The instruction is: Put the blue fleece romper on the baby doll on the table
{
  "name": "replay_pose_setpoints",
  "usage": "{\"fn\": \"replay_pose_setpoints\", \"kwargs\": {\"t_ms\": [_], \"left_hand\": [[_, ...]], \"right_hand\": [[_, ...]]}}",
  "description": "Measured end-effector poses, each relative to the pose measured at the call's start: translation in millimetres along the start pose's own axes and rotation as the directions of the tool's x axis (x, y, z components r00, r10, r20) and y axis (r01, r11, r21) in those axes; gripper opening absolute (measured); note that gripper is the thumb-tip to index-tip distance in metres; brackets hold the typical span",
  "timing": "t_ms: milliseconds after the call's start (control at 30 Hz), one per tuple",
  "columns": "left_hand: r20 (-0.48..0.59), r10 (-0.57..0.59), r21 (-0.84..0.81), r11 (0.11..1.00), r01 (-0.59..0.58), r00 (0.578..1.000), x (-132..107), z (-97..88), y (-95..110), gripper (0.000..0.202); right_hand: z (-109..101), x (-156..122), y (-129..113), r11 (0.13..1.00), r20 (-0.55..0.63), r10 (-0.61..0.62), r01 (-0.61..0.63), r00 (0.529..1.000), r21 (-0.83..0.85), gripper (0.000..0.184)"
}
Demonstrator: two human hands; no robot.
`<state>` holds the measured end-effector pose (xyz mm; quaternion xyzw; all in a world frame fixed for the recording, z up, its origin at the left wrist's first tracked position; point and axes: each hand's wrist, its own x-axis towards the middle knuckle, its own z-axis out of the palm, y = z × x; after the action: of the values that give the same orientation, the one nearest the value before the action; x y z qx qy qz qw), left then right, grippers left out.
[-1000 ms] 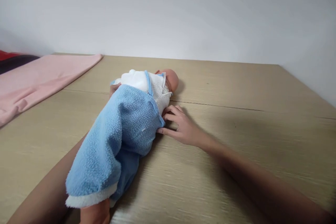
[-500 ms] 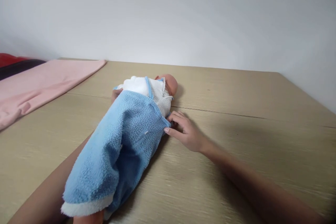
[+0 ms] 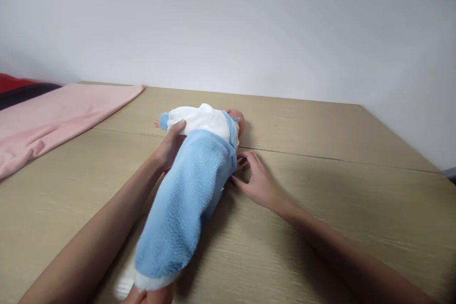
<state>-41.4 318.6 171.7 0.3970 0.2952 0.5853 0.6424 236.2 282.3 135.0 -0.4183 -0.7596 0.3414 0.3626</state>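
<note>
My left hand grips the doll, head toward the surface's far edge, my right hand curled at its blue trousers, whether gripping I cannot tell

One left hand and one right hand are showing — two in all. One doll is lying between them, wearing one white top and one blue lower garment. One table is carrying one pink cloth; one red item and one dark item are showing far left.

Doll cut off at bottom edge; left fingers mostly hidden.
</note>
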Motion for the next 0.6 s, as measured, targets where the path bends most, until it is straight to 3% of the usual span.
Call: {"fn": "replay_pose_setpoints", "kwargs": {"t_ms": [133,300,433,600], "left_hand": [[0.009,0.054,0.083,0.995,-0.054,0.999,9,13.5,-1,0.058],[-0.020,0.129,0.241,0.963,-0.121,0.991,7,38.4,-6,0.055],[-0.026,0.151,0.297,0.945,-0.137,0.988,-3,56.6,-14,0.058],[0.033,0.133,0.503,0.854,-0.131,0.991,-24,80.1,-14,0.060]], "right_hand": [[-16,-20,-13,0.961,-0.011,0.158,-0.151,0.987,0.230,0.037],[-42,-34,-52,0.818,0.006,0.367,-0.326,0.930,0.473,0.043],[-55,-40,-81,0.708,0.094,0.454,-0.423,0.886,0.565,0.055],[-56,-47,-95,0.606,0.144,0.522,-0.485,0.841,0.631,0.063]]}}
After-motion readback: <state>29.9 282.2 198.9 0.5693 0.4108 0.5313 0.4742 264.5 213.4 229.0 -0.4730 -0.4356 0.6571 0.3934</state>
